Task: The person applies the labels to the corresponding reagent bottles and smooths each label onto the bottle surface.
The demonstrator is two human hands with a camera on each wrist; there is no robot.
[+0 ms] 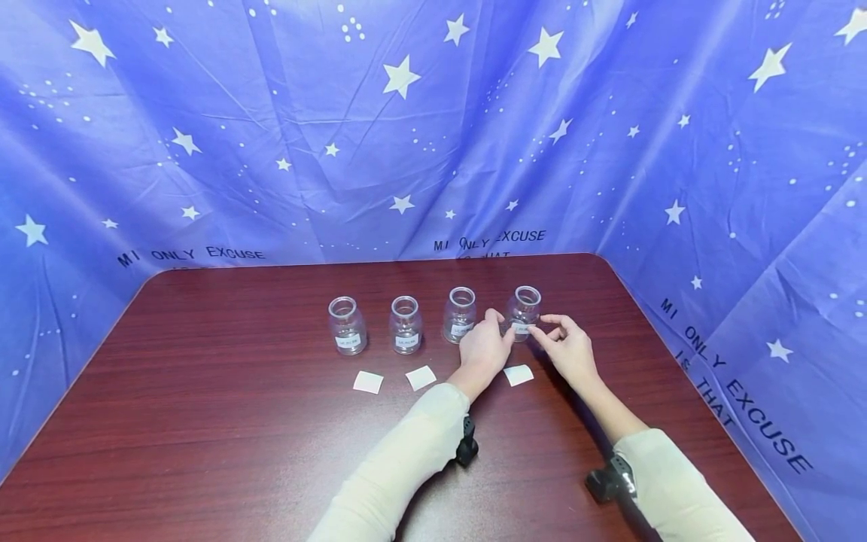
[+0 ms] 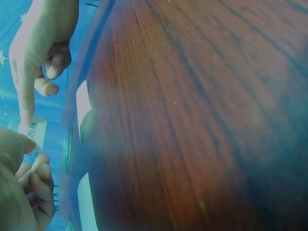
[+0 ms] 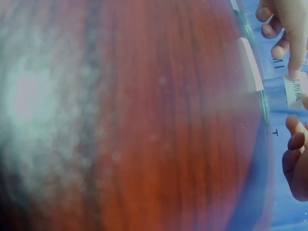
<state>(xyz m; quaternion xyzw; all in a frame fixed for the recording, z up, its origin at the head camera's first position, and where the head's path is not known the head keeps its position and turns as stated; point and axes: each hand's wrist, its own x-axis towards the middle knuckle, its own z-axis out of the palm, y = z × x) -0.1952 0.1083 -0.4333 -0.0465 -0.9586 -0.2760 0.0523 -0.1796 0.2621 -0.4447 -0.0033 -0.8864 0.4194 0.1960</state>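
Several clear glass jars with small white labels stand in a row. My two hands are at the rightmost jar (image 1: pixel 526 305). On its front lies a white label with dark print (image 3: pixel 294 91), pressed at its left end by my left thumb and at its right end by my right thumb. My left hand (image 1: pixel 485 348) comes in from the left, partly in front of the neighbouring jar (image 1: pixel 462 305). From the right reaches my right hand (image 1: pixel 570 352), thumb straight, other fingers loosely bent beside the jar. The index fingertips are partly hidden in the wrist views.
Two more labelled jars, the leftmost jar (image 1: pixel 348 327) and the second jar (image 1: pixel 406 325), stand to the left. Small white paper pieces lie in front: a left paper (image 1: pixel 368 382), a middle paper (image 1: pixel 421 378) and a right paper (image 1: pixel 518 375). Blue star-patterned cloth (image 1: pixel 400 150) surrounds the dark wooden table (image 1: pixel 223 376).
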